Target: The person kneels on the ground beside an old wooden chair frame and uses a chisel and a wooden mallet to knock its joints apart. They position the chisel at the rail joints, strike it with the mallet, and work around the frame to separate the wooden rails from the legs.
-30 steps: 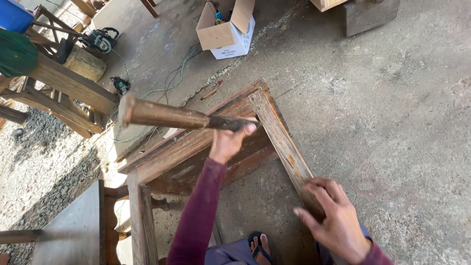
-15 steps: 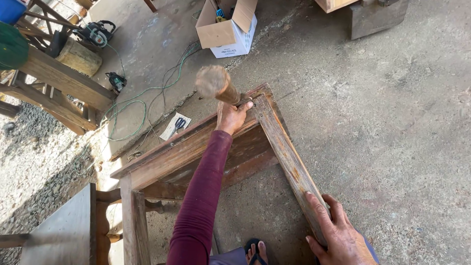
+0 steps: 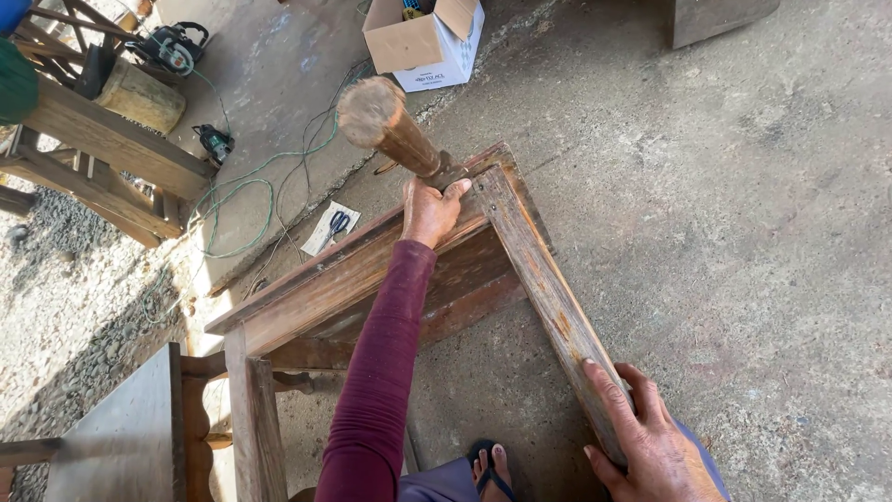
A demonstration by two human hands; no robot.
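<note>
— Where do our hands sit?
— Our left hand (image 3: 430, 209) is closed around a thick round brown wooden tool handle (image 3: 388, 128), right at the far corner of the weathered brown wooden frame (image 3: 353, 279). Our right hand (image 3: 650, 446) lies close to us, fingers wrapped over the frame's right rail (image 3: 544, 288)
— And the rail's long axis?
— It runs from the right hand up and away to the corner at the left hand, so the left is nearer the joint
</note>
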